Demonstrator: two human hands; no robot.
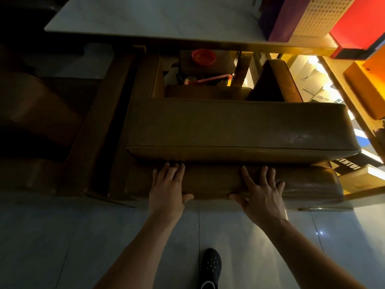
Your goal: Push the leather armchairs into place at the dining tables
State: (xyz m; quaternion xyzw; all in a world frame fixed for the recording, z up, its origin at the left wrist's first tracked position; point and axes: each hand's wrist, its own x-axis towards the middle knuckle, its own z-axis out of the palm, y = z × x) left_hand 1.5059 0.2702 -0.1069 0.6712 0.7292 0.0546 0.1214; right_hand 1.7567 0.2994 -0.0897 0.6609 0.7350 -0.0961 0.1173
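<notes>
The armchair [229,126] of brown leather stands with its front to the desk [145,19], and its seat reaches partly under the desk edge. Both hands press on the lower part of its back. The left hand [167,184] lies flat with fingers straight and spread, the thumb hooked on the lower edge of the cushion. The right hand [261,189] lies the same way, fingers spread and flat, thumb at the lower edge; neither hand closes around anything. A second armchair [37,113] stands just beside the first, to the left, in the dark. On the seat, under the desk edge, sits a dark box [205,63] with an orange lid [203,56] on top of it; what is inside the box I cannot tell. Near it lies a pink strip [210,79] among dark things that are too unclear to name. On the desk, at the right, stands a white basket [320,15] with many small holes, between a purple box [279,19] and a red box [358,24]; the inside of the basket is not visible. A black shoe [210,265] stands on the pale tiled floor [62,236] between the arms.
</notes>
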